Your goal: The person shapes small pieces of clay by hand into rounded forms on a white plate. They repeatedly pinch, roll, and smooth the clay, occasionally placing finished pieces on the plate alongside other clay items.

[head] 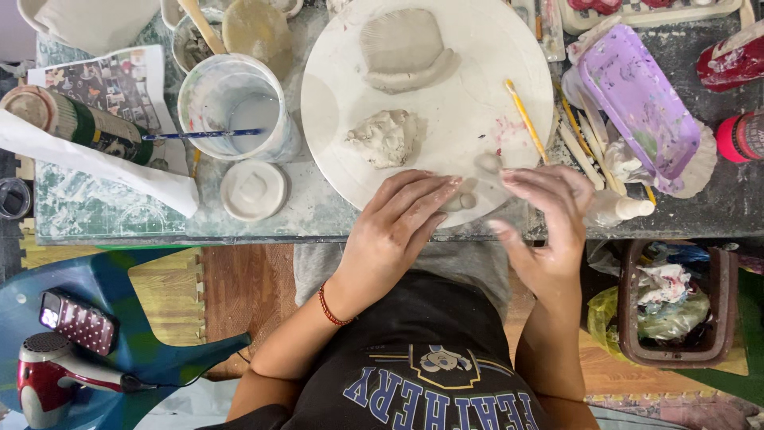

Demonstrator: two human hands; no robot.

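Note:
My left hand [398,227] lies flat, fingers together, pressing on a small roll of grey clay [464,201] at the near edge of a round white board [469,95]. My right hand [545,227] hovers just right of it, fingers loosely curled, its fingertips touching a small clay lump [488,162]. A rough clay chunk [384,137] sits mid-board. A shell-shaped clay slab [404,48] lies at the board's far side. A yellow brush [525,119] rests on the board's right part.
A water cup [235,103] with a blue brush [199,134] stands left of the board, a round lid [253,189] before it. A purple tray [641,107] lies right. A bin [676,306] is on the floor right, a hair dryer [52,382] on a blue stool left.

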